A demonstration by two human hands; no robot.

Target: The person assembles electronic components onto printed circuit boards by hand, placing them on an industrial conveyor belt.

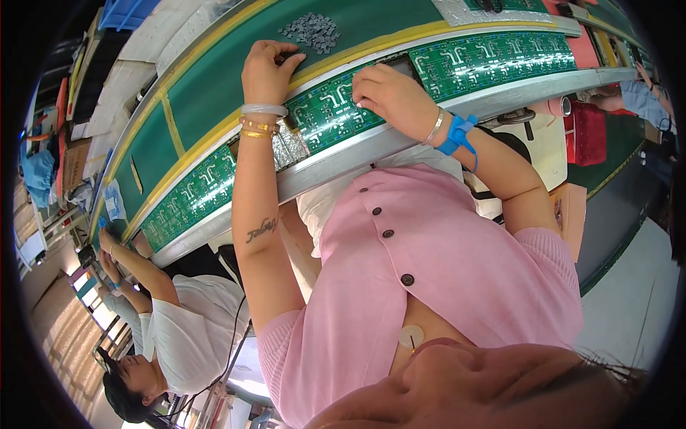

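My left hand (268, 74) is over the green mat (214, 89), just beside a loose pile of small grey parts (311, 33). Its fingers are curled with the thumb close to the index finger; something small and dark shows between them, too unclear to name. Above the row of green circuit boards (330, 107) is my right hand (391, 94), fingers bent and closed toward the thumb at the board surface. Whatever it pinches, if anything, is hidden. Several boards lie end to end along a metal rail (314, 171).
Yellow tape (173, 129) borders the mat. A dark rectangular opening (400, 66) lies beyond my right hand, and a silvery sheet (289, 146) sits between boards. At left, a co-worker in a white top (193, 322) works on the same line. A red seat (587, 134) stands at right.
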